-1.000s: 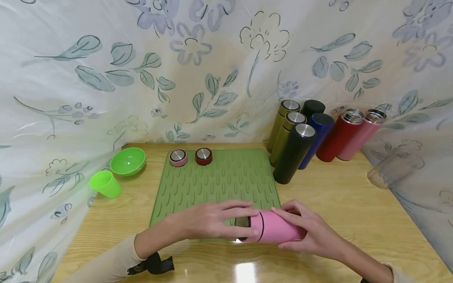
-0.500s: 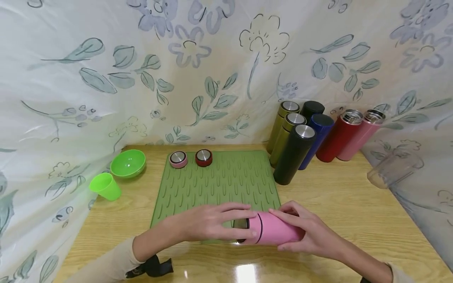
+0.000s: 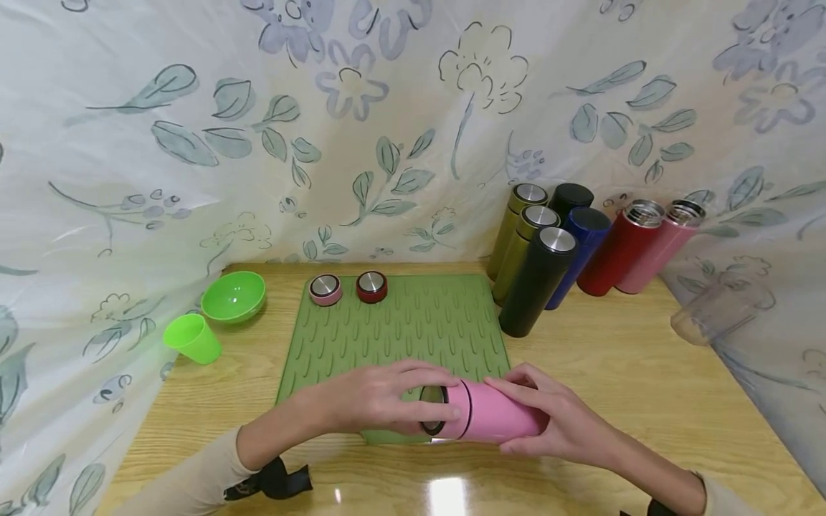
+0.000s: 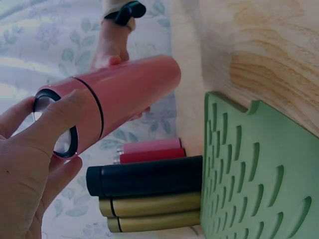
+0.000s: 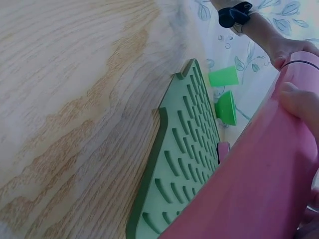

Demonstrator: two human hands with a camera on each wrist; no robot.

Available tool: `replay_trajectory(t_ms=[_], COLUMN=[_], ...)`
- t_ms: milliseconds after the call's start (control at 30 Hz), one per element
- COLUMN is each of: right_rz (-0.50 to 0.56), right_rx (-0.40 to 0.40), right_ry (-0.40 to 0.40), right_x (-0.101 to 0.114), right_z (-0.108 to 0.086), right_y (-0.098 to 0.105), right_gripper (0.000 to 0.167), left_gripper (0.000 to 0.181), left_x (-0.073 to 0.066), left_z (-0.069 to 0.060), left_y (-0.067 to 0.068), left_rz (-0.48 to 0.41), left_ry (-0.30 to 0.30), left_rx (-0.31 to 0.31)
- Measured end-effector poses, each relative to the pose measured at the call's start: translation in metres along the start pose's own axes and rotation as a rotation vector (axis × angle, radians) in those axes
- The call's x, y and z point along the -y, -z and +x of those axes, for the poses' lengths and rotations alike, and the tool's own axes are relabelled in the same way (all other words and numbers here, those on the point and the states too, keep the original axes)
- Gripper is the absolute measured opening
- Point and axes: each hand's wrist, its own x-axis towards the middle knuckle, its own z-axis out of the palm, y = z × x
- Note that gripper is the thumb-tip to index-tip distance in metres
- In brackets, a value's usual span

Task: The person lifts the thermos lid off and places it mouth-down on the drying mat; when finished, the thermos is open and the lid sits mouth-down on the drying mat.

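Note:
A pink thermos bottle (image 3: 500,413) is held tilted nearly on its side above the mat's front edge, its lid end towards the left. My left hand (image 3: 387,398) grips the lid, thumb and fingers spread round its rim, as the left wrist view also shows on the bottle's lid (image 4: 82,112). Round the lower body my right hand (image 3: 555,416) holds the bottle; its palm side is hidden. On the green mat (image 3: 413,322) lie two loose lids, a pink lid (image 3: 325,289) and a red lid (image 3: 371,287), both with silver tops.
Back right, an open red bottle (image 3: 619,247) and an open pink bottle (image 3: 658,247) stand beside closed gold, black and blue bottles, a dark one (image 3: 535,287) nearest. A green bowl (image 3: 234,297) and green cup (image 3: 193,339) are at left. A clear pitcher (image 3: 716,312) is far right.
Both hands and the pink thermos have shifted slightly left. The left fingers have moved round the lid, and more of its end shows. The other bottles and loose lids have stayed put.

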Motion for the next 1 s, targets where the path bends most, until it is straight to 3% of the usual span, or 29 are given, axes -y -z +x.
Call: replay_trajectory(t_ms=[367, 600, 767, 1000], right_rz=[0.012, 0.072, 0.069, 0.089], right_rx=[0.003, -0.037, -0.051, -0.033], right_ry=[-0.029, -0.039, -0.041, -0.070], right_x=[0.003, 0.005, 0.006, 0.005], right_z=[0.004, 0.009, 0.012, 0.010], right_y=[0.001, -0.001, 0.000, -0.002], right_gripper=[0.071, 0.072, 0.073, 0.072], left_gripper=[0.048, 0.060, 0.055, 0.060], left_x=[0.003, 0.001, 0.003, 0.002], left_z=[0.001, 0.002, 0.000, 0.000], left_y=[0.004, 0.009, 0.011, 0.012], left_rz=[-0.055, -0.192, -0.203, -0.208], left_ry=[0.047, 0.240, 0.229, 0.271], left_rx=[-0.015, -0.024, -0.016, 0.017])
